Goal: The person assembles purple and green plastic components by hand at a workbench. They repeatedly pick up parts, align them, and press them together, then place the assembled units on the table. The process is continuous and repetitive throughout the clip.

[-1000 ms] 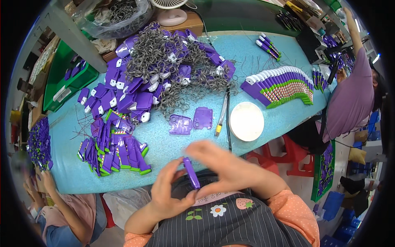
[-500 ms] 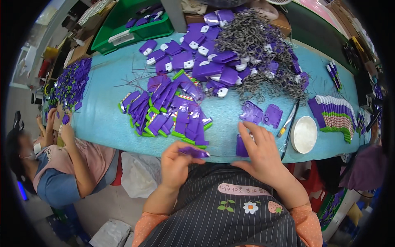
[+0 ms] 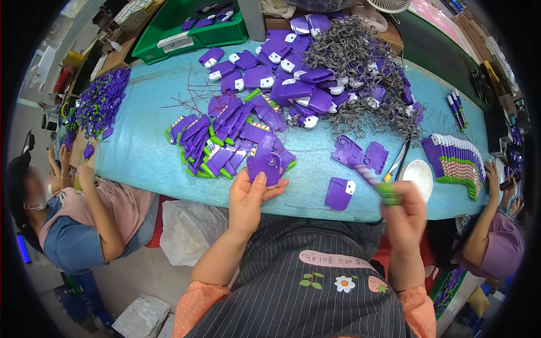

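My left hand point(image 3: 249, 198) holds a flat purple plastic part point(image 3: 265, 167) at the near edge of the blue table point(image 3: 135, 149), just beside a heap of purple-and-green pieces point(image 3: 225, 141). My right hand point(image 3: 401, 211) grips a thin green-handled tool point(image 3: 376, 183) whose tip points up and left. A loose purple shell with a white tab point(image 3: 340, 193) lies on the table between my hands. An opened purple casing point(image 3: 360, 154) lies just beyond it.
A tangle of grey metal rings point(image 3: 360, 67) and purple casings point(image 3: 282, 73) fills the table's far side. A white round dish point(image 3: 418, 175) and a row of stacked purple cards point(image 3: 456, 158) lie right. A green crate point(image 3: 186, 31) stands back left. Seated people work at both ends.
My left hand has gone forward to the heap with a wide purple part in place of the thin one. My right hand has drawn back right, now gripping the green-handled tool.
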`<state>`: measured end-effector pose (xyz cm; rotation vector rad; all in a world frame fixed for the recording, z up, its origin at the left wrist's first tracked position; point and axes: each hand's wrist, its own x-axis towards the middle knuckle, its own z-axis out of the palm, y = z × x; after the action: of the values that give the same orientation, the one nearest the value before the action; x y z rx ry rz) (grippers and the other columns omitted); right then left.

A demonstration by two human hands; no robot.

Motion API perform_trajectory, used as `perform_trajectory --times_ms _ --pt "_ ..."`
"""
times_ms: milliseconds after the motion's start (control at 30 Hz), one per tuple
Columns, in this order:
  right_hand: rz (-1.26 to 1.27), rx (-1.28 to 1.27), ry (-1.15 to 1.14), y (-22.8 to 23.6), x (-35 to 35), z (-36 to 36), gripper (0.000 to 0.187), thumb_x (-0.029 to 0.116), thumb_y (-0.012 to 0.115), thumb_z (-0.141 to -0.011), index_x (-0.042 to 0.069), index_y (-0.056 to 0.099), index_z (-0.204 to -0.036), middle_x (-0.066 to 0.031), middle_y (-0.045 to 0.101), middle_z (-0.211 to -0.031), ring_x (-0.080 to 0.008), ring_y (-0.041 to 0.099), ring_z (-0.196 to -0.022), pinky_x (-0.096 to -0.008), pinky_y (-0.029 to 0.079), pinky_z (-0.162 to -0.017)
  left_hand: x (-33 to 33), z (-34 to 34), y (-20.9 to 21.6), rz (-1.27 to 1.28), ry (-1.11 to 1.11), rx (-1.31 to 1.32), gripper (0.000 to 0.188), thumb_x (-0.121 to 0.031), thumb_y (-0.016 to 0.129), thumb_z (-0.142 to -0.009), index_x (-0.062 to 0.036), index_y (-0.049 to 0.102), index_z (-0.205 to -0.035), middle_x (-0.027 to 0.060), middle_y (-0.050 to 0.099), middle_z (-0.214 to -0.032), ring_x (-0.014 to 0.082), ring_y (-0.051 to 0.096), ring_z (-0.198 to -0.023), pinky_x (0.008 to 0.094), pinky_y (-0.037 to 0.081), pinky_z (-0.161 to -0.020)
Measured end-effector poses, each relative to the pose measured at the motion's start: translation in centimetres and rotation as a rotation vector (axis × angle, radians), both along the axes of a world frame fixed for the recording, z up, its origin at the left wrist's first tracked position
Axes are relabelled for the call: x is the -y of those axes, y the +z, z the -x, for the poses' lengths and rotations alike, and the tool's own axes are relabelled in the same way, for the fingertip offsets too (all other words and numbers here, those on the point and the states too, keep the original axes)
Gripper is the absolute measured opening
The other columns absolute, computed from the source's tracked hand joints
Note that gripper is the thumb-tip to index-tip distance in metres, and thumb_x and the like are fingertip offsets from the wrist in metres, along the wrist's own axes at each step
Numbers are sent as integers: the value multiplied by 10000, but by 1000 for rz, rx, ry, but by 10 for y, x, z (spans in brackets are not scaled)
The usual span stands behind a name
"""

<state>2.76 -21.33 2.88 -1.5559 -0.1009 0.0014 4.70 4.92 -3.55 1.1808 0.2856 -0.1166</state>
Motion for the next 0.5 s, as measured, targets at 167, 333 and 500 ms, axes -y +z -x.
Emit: perform_trajectory --times_ms 167,333,500 --pt "-287 -192 214 2 -7 28 249 156 504 -925 29 421 -1122 -139 614 -907 -84 554 -678 -188 418 -556 40 9 2 318 -107 6 293 -155 389 -980 -20 386 -1240 180 556 -1161 270 621 -986 329 525 -806" --pt "-368 -486 455 -42 -39 26 301 95 478 -930 28 401 -1213 -133 624 -980 -130 592 -712 -231 464 -600 62 12 32 560 -80 -28 316 -217 363 -988 -38 391 -1246 188 574 -1109 260 632 -923 373 529 -784" --pt "90 -244 561 -24 -23 7 280 111 539 -906 -37 550 -1143 -114 639 -1005 -175 617 -883 -294 481 -774 39 25 31 264 -254 -101 324 -261 379 -986 -32 399 -1214 137 608 -946 204 638 -756 334 532 -688"
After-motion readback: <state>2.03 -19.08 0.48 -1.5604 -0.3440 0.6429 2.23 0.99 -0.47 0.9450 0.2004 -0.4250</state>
